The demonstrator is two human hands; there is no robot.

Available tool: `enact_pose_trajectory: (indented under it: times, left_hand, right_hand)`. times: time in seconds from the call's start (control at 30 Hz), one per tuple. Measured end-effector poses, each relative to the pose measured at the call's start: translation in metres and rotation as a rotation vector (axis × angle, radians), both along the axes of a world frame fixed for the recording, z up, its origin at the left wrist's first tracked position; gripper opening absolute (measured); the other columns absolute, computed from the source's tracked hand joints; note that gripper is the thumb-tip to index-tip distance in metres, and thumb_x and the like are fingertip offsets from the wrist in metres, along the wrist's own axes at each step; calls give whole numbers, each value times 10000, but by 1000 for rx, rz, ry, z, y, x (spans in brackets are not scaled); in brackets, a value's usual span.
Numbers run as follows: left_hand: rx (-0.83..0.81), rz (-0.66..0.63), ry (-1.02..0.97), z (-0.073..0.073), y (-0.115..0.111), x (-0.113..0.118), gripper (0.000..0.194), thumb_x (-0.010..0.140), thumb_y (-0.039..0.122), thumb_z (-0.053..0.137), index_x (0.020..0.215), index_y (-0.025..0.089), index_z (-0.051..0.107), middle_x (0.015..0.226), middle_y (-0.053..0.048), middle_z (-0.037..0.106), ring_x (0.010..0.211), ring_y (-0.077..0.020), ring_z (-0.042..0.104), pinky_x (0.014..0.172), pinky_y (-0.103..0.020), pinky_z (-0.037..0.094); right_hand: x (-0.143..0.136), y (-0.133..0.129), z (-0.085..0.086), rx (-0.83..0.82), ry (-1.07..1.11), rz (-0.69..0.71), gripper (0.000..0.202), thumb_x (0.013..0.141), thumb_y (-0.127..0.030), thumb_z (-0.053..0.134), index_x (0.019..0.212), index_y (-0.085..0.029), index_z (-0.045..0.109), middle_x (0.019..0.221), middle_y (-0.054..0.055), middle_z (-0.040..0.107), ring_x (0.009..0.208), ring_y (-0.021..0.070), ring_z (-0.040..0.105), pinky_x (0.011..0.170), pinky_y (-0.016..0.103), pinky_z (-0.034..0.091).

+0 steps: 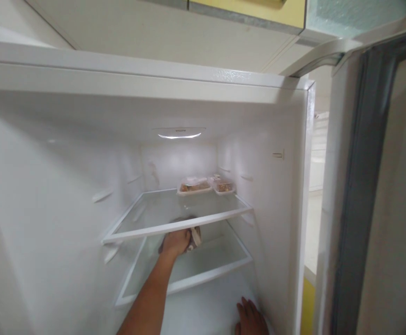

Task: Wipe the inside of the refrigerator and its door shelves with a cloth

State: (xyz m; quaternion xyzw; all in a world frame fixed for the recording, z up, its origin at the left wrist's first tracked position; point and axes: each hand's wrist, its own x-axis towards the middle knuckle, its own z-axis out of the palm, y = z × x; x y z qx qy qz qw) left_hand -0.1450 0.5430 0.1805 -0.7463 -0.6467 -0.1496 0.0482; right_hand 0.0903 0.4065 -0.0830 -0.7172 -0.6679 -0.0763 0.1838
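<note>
My left hand (pixel 177 242) reaches into an open refrigerator, between the upper glass shelf (pixel 175 227) and the lower glass shelf (pixel 210 273). Its fingers are closed round a bunched, patterned cloth (pixel 196 236). Part of the cloth shows through the upper glass. At the bottom right, my right hand (pixel 251 320) lies with its fingers stretched out and holds nothing visible. It is near the right inner wall, over the white surface below the lower shelf; the frame's edge cuts it off.
Two clear food packs, one wider (pixel 194 185) and one smaller (pixel 224 186), sit at the back of the upper shelf. A lit lamp (pixel 179 135) is in the ceiling. The open door (pixel 346 186) stands at the right. Brownish marks show on the back wall.
</note>
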Motion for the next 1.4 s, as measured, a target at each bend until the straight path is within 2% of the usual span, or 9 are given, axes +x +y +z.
enact_pose_trajectory:
  times: [0.23, 0.47, 0.6, 0.7, 0.9, 0.97, 1.07, 1.2, 1.4]
  left_hand:
    - [-42, 129, 43, -1, -16, -70, 508, 983, 348, 282, 1352, 192, 595, 1478, -142, 564, 1370, -309, 509, 1123, -491, 405]
    - [-127, 90, 74, 1, -26, -74, 619, 940, 536, 385, 1477, 249, 497, 1562, -112, 480, 1451, -328, 416, 1169, -501, 352]
    - [-150, 35, 76, 3, -35, -56, 634, 910, 561, 433, 1454, 251, 533, 1590, -95, 448, 1462, -320, 407, 1194, -457, 326]
    - [-143, -27, 63, 2, -44, -26, 622, 901, 546, 449, 1441, 253, 550, 1599, -105, 433, 1465, -318, 404, 1206, -462, 307]
    - [-175, -196, -21, -2, -61, 82, 639, 857, 577, 499, 1433, 305, 552, 1599, -129, 420, 1463, -390, 373, 1144, -628, 335]
    - [-197, -276, -29, -3, -67, 119, 648, 846, 636, 492, 1435, 368, 535, 1595, -87, 433, 1471, -375, 362, 1156, -637, 315]
    - [-205, -305, -49, -4, -79, 153, 688, 846, 684, 453, 1447, 356, 521, 1595, -112, 418, 1475, -411, 332, 1154, -697, 265]
    - [-169, -346, -33, -8, -104, 150, 692, 815, 665, 522, 1425, 339, 547, 1563, -124, 448, 1444, -418, 366, 1138, -661, 328]
    - [-5, -356, -6, -28, -151, 95, 640, 858, 530, 578, 1470, 373, 477, 1551, -82, 466, 1421, -361, 400, 1160, -579, 365]
  right_hand:
    - [6, -3, 8, -146, 84, 103, 550, 810, -141, 488, 1327, -189, 669, 1464, 91, 573, 1359, 284, 546, 1106, 416, 472]
    - [-1, 0, -3, -78, 96, 48, 511, 820, -135, 508, 1287, -213, 699, 1443, 98, 597, 1343, 307, 558, 1091, 445, 465]
    - [-4, -2, 1, -109, 94, 61, 535, 812, -129, 509, 1313, -210, 681, 1460, 105, 580, 1360, 316, 540, 1094, 458, 461]
    - [-10, -5, 3, -56, 58, 13, 542, 805, -86, 487, 1287, -216, 697, 1443, 107, 597, 1349, 316, 551, 1096, 473, 450]
    - [-13, -7, 3, 3, 120, 16, 527, 788, -64, 507, 1260, -193, 704, 1412, 126, 625, 1325, 318, 570, 1093, 474, 440]
    - [-11, -6, 2, 1, 151, 23, 520, 798, -74, 504, 1270, -178, 695, 1422, 128, 617, 1331, 314, 563, 1105, 471, 427]
    - [-6, -3, -4, -29, 182, 56, 524, 804, -93, 498, 1288, -170, 684, 1434, 128, 607, 1338, 313, 557, 1104, 472, 429]
    - [-2, 2, -13, -32, 172, 95, 515, 801, -102, 505, 1275, -166, 695, 1407, 141, 626, 1313, 315, 580, 1082, 466, 457]
    - [2, 7, -26, 9, 140, 135, 488, 796, -114, 522, 1241, -149, 719, 1370, 163, 647, 1286, 330, 602, 1063, 463, 479]
